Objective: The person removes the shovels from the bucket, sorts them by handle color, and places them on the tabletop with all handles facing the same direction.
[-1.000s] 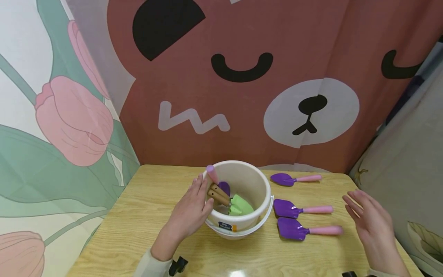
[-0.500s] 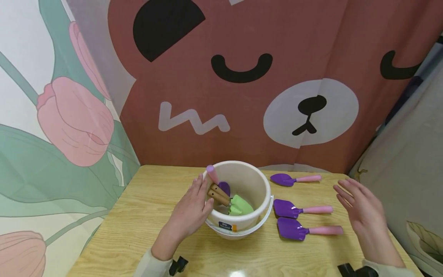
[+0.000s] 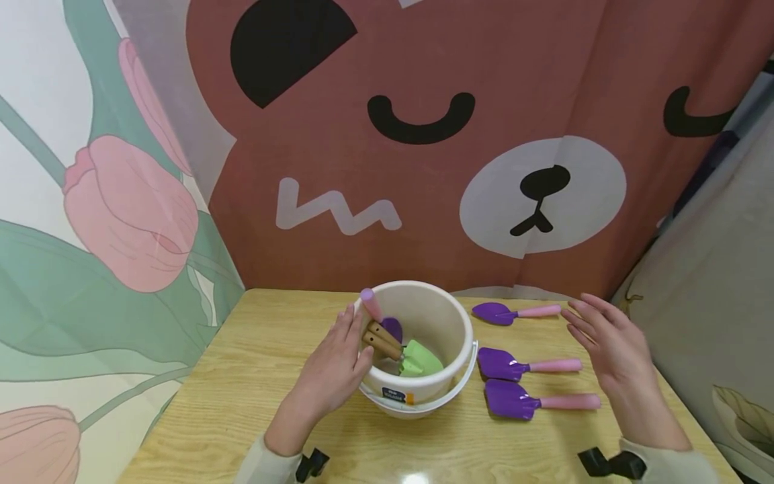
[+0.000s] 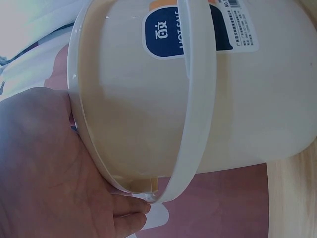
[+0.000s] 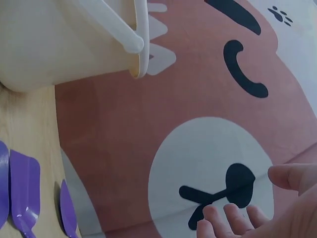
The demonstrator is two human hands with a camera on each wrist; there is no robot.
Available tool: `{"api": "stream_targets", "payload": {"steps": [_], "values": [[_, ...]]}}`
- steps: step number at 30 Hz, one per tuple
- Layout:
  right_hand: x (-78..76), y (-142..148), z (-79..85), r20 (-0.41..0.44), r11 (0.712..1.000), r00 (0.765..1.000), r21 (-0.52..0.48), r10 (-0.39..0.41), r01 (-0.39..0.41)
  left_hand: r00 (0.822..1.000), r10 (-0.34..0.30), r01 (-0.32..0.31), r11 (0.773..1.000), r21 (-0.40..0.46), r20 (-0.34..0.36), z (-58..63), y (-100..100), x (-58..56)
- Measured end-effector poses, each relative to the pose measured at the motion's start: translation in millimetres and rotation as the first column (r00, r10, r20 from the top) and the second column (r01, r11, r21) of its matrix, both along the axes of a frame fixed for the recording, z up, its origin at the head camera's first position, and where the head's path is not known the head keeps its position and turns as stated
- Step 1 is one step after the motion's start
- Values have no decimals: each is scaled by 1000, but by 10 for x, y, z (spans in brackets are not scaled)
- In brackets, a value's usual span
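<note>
A cream bucket point(image 3: 450, 323) stands on the table, its white handle point(image 3: 447, 398) hanging down at the front. My left hand point(image 3: 335, 363) lies against the bucket's left rim with straight fingers. Inside are a green tool head point(image 3: 421, 359), two brown wooden handles point(image 3: 382, 339) and a purple trowel with a pink handle point(image 3: 371, 304) leaning on the rim. To the right lie three purple trowels with pink handles: a pointed one point(image 3: 496, 313) at the back, a square one point(image 3: 502, 365) in the middle, another point(image 3: 510, 400) in front. My right hand point(image 3: 613, 346) hovers beside their handle ends, fingers extended, holding nothing.
The light wood table point(image 3: 242, 390) reaches back to a brown curtain point(image 3: 338, 255) printed with a bear. A tulip-patterned curtain point(image 3: 36, 289) hangs along the left, and a pale cloth point(image 3: 719, 289) along the right.
My right hand has moved left and away from me, toward the handle of the back trowel. My left hand and the bucket have stayed in place.
</note>
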State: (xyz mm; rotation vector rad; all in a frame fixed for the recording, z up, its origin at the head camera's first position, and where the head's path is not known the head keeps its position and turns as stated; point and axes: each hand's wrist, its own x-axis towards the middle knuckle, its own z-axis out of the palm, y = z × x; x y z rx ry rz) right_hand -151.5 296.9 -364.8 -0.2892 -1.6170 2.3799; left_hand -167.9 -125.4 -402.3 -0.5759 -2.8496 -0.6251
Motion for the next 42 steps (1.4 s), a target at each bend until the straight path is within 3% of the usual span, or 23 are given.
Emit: {"api": "stream_targets", "payload": {"steps": [11, 25, 42], "values": [[-85, -256, 143, -71, 978, 985, 154, 155, -143, 1000, 4, -4, 1000, -2, 5, -2, -3, -4], [-179, -663, 324, -4, 903, 978, 385, 206, -189, 1000, 3, -3, 1000, 9, -8, -6, 4, 8], [-324, -967, 471, 50, 855, 964, 452, 260, -254, 1000, 3, -3, 1000, 27, -12, -22, 7, 9]]}}
